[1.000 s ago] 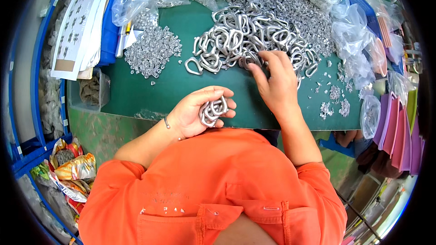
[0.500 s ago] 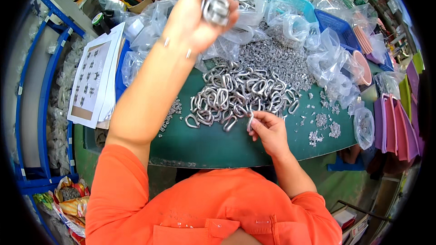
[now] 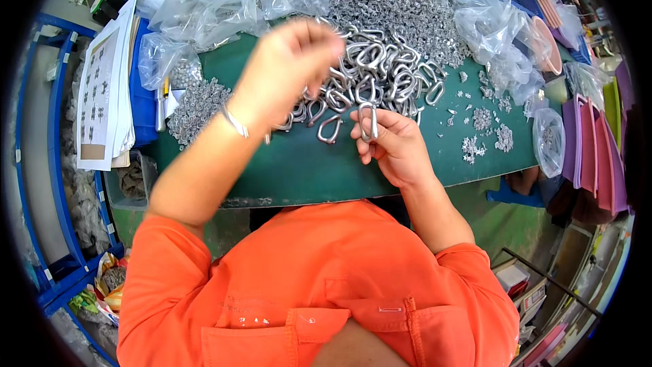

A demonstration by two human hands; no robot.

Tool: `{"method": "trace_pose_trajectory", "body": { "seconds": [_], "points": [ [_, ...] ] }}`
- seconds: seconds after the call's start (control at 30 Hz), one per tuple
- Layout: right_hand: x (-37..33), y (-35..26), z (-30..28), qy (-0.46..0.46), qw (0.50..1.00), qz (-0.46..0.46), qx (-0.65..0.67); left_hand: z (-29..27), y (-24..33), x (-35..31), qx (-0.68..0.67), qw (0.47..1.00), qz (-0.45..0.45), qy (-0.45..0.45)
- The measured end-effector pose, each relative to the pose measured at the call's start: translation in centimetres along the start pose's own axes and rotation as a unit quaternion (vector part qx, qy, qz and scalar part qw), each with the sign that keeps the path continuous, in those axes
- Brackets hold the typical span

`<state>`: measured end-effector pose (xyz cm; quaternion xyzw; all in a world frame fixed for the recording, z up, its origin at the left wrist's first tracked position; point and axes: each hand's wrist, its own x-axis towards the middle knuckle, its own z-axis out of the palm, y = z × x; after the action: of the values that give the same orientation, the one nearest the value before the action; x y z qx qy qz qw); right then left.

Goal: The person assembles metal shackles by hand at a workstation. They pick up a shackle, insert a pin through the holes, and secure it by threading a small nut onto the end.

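Note:
Silvery metal links, curved and open in the middle, lie heaped on the green table in front of me. My right hand is closed on one metal link, pinched between thumb and fingers at the heap's near edge. My left hand hovers at the heap's left side, its fingers curled and smeared by motion. Whether anything is in it cannot be made out. A single loose link lies on the table between the two hands.
Behind the heap spreads a mass of small clear pieces, with plastic bags around it. More small pieces lie left, beside printed sheets and a blue tray. Purple and pink bins stand right.
My left hand has come down from the far bags, where it held a clump of links, to the heap. My right hand keeps its link, now turned more upright. The view has tilted nearer.

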<state>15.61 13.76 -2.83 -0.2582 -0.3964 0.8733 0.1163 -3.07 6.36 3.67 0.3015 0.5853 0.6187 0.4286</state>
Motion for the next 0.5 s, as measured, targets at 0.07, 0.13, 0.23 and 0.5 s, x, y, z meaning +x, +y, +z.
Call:
{"method": "trace_pose_trajectory", "body": {
  "seconds": [0.07, 0.13, 0.23, 0.5],
  "points": [
    [0.1, 0.4, 0.2, 0.011, 0.998, -0.036, -0.059, 0.4, -3.3, -2.5, -0.069, 0.994, -0.085, -0.025],
    [-0.1, 0.5, 0.8, 0.026, 0.985, -0.08, -0.152, 0.6, -4.8, -4.2, -0.134, 0.981, -0.139, -0.008],
    [-0.2, 0.8, 1.3, 0.041, 0.951, -0.153, -0.267, 0.5, -6.0, -5.3, -0.151, 0.976, -0.158, -0.01],
    [-0.8, 0.9, 1.2, 0.03, 0.992, -0.084, -0.09, 0.1, -7.2, -6.4, -0.161, 0.975, -0.156, -0.005]
  ]
}}
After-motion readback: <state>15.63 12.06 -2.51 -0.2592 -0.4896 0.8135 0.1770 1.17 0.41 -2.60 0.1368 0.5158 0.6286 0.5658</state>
